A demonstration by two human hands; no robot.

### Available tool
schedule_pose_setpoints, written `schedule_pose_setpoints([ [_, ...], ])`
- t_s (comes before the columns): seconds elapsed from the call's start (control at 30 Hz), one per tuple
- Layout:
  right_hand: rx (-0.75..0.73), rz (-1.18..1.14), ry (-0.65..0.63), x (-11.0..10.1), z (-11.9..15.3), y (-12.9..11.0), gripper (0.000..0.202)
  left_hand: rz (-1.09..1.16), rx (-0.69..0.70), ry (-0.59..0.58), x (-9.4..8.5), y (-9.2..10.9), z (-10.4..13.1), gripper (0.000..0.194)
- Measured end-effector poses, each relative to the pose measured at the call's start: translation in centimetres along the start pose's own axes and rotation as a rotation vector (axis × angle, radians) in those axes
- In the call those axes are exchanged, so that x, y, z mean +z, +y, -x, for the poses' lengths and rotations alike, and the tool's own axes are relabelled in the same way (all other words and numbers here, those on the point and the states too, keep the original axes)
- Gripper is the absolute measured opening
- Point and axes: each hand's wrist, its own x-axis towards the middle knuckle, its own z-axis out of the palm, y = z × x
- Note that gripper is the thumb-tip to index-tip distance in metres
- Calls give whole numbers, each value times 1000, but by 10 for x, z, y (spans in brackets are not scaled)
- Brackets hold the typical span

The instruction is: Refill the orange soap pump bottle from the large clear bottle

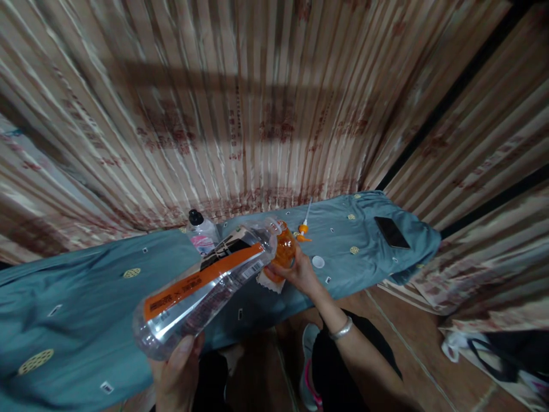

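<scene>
My left hand (178, 366) is closed around the base of a large clear plastic bottle (206, 286) with an orange and black label. The bottle is tilted, its neck pointing up and to the right. In my right hand (295, 272) is a small orange bottle (283, 249), held close to upright. The clear bottle's mouth meets the top of the orange bottle; whether they touch I cannot tell. Beyond them lies an orange pump head (303, 230) with a pale tube. A white round cap (318, 262) rests right of my right hand.
Behind the clear bottle stands another bottle (202, 233) with a black cap and pink label. A dark phone (392, 232) lies at the right end of the teal cloth (98, 297). A striped curtain (257, 114) hangs behind. Bags (493, 355) sit on the floor at right.
</scene>
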Motion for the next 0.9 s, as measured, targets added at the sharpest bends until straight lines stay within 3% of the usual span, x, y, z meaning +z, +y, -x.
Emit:
schedule_pose_setpoints([
  [0.33, -16, 91, -10, -3, -4, -5, 77, -22, 10, -131, -2, 9, -4, 77],
  [0.6, 14, 118, -29, -2, -2, -1, 78, -15, 52, -127, -4, 9, -3, 63],
  [0.73, 33, 118, -16, -1, -1, 0, 79, 18, 81, -68, -4, 8, -1, 66],
  [0.9, 12, 88, -22, -1, -1, -2, 80, -9, 54, -102, -5, 9, -1, 60],
])
